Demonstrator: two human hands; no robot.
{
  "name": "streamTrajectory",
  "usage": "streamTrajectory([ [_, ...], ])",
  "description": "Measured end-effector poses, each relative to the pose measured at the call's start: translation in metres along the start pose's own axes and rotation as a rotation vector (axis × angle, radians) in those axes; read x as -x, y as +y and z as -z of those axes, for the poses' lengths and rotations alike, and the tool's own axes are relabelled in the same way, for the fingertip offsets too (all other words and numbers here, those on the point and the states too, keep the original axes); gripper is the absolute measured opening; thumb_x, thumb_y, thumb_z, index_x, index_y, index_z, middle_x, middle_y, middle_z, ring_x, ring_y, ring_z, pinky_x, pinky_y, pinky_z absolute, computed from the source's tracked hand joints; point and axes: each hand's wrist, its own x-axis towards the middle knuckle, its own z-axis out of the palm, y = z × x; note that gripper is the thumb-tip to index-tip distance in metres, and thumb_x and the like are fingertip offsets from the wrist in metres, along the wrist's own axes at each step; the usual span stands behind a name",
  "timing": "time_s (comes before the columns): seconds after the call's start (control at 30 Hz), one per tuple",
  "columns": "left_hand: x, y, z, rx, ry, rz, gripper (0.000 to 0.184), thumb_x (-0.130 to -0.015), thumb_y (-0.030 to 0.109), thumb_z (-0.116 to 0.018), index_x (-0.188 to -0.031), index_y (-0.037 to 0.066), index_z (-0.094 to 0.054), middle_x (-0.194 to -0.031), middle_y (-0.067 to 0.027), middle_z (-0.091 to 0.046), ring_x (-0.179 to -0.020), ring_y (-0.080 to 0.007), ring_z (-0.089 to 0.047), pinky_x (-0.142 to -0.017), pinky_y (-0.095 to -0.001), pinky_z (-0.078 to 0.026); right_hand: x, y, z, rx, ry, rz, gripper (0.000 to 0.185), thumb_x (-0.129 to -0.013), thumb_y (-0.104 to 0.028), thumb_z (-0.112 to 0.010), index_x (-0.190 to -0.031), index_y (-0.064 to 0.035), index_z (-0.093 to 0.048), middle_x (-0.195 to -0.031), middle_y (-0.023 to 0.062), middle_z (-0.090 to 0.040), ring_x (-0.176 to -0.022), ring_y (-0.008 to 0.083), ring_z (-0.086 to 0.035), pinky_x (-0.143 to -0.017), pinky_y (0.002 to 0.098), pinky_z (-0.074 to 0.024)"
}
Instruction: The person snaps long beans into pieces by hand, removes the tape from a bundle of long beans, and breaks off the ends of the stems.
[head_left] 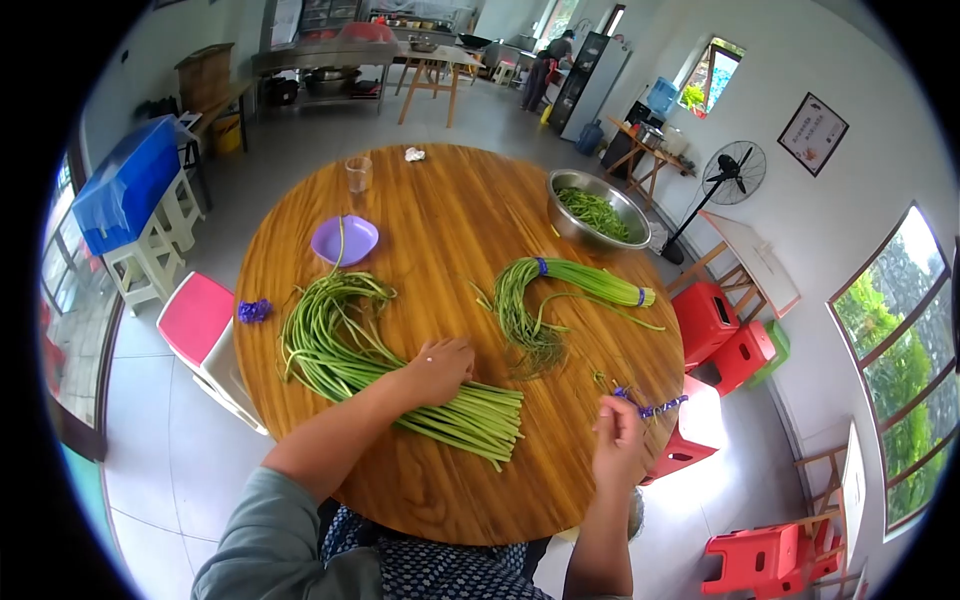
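A loose spread of green yard-long beans (335, 330) curves across the near left of the table, its straight ends pointing right. My left hand (443, 370) lies across these beans, fingers bent down at their far edge; what is under the fingertips is hidden. At the right, my right hand (617, 440) is raised with its fingers closed, beside a purple tie strip (660, 407) near the table edge. I cannot make out what its fingertips hold. A second bunch of beans (590, 280), bound with purple bands, lies farther back.
On the round wooden table (440, 230) stand a steel bowl (625, 205) of green beans, a purple dish (330, 240) and a clear cup (359, 175). A purple tie bundle (254, 311) lies at left. Red stools (700, 320) flank the right; a person (545, 75) stands far back.
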Motion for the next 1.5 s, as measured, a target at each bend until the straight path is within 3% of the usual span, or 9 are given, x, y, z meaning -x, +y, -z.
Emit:
streamTrajectory([
  [0.07,0.003,0.004,0.009,0.059,-0.028,-0.012,0.012,-0.09,0.018,-0.065,-0.094,0.007,-0.063,-0.107,-0.0115,-0.056,-0.106,-0.0316,-0.056,-0.092,-0.0442,-0.044,-0.002,-0.006,-0.014,0.111,-0.178,0.024,0.012,-0.099,-0.011,-0.06,-0.108,-0.0041,-0.064,-0.101,0.0019,-0.063,-0.075,0.0062,-0.055,-0.067,0.0213,-0.0452],
  [0.2,0.008,0.007,0.018,0.165,-0.07,-0.034,0.016,-0.09,0.021,-0.065,-0.096,0.007,-0.064,-0.107,-0.0119,-0.056,-0.106,-0.0315,-0.056,-0.091,-0.0436,-0.044,-0.007,-0.019,-0.043,0.13,-0.308,0.087,0.014,-0.097,-0.012,-0.063,-0.107,-0.0033,-0.066,-0.102,0.0057,-0.064,-0.078,0.0114,-0.059,-0.07,0.0253,-0.0486],
  [0.3,0.01,0.006,0.018,0.184,-0.035,-0.063,0.016,-0.09,0.022,-0.065,-0.096,0.007,-0.065,-0.104,-0.012,-0.057,-0.105,-0.032,-0.057,-0.09,-0.0433,-0.045,-0.01,-0.02,-0.059,0.346,-0.536,0.119,0.02,-0.092,-0.013,-0.067,-0.108,-0.0029,-0.064,-0.108,0.0163,-0.063,-0.087,0.0328,-0.065,-0.077,0.0387,-0.0521],
  [0.43,0.013,0.002,0.009,0.185,0.052,-0.125,0.014,-0.089,0.02,-0.066,-0.094,0.007,-0.065,-0.1,-0.0125,-0.059,-0.1,-0.033,-0.059,-0.087,-0.0439,-0.047,-0.013,0.001,-0.075,0.4,-0.61,0.281,0.017,-0.091,-0.012,-0.067,-0.106,-0.003,-0.064,-0.106,0.0134,-0.062,-0.088,0.0312,-0.063,-0.076,0.0363,-0.0509],
  [0.87,0.012,-0.004,0.004,0.223,0.162,-0.269,0.01,-0.086,0.016,-0.067,-0.091,0.007,-0.07,-0.091,-0.0131,-0.065,-0.09,-0.0341,-0.064,-0.08,-0.0437,-0.051,-0.023,-0.003,-0.078,0.284,-0.767,0.209,0.016,-0.09,-0.013,-0.069,-0.099,-0.0042,-0.058,-0.093,0.0094,-0.061,-0.084,0.0249,-0.061,-0.075,0.035,-0.0476],
  [0.97,0.011,-0.005,0.003,0.257,0.148,-0.303,0.01,-0.086,0.016,-0.067,-0.092,0.007,-0.069,-0.091,-0.0126,-0.066,-0.089,-0.0336,-0.064,-0.079,-0.0439,-0.05,-0.017,-0.035,-0.08,0.369,-0.681,-0.061,0.02,-0.09,-0.012,-0.069,-0.103,-0.0042,-0.056,-0.09,0.0078,-0.061,-0.079,0.0232,-0.059,-0.075,0.0335,-0.0479],
  [1.17,0.018,0.017,0.021,0.454,0.179,-0.284,0.008,-0.088,0.01,-0.068,-0.092,0.004,-0.068,-0.088,-0.0136,-0.065,-0.081,-0.0306,-0.064,-0.071,-0.0405,-0.05,-0.023,-0.024,-0.091,-0.091,-0.532,0.018,0.012,-0.096,-0.009,-0.063,-0.104,-0.0036,-0.057,-0.088,0.0048,-0.062,-0.076,0.014,-0.056,-0.071,0.0277,-0.0472],
  [1.33,0.023,0.038,0.032,0.564,0.3,-0.245,0.007,-0.09,0.008,-0.066,-0.089,0.001,-0.065,-0.081,-0.0128,-0.061,-0.073,-0.0264,-0.06,-0.065,-0.0371,-0.047,-0.031,-0.023,-0.098,-0.789,-0.548,-0.521,0.013,-0.098,-0.015,-0.063,-0.103,-0.0027,-0.061,-0.085,0.0035,-0.06,-0.069,0.0105,-0.051,-0.065,0.0237,-0.0421],
  [1.5,0.022,0.036,0.024,0.503,0.407,-0.237,0.013,-0.088,0.011,-0.069,-0.085,0.0,-0.065,-0.076,-0.0134,-0.06,-0.067,-0.0274,-0.059,-0.06,-0.0373,-0.048,-0.032,-0.024,-0.105,-0.824,-0.577,-0.536,0.015,-0.098,-0.018,-0.064,-0.101,-0.0029,-0.062,-0.084,0.0029,-0.06,-0.069,0.0109,-0.05,-0.063,0.0235,-0.0407],
])
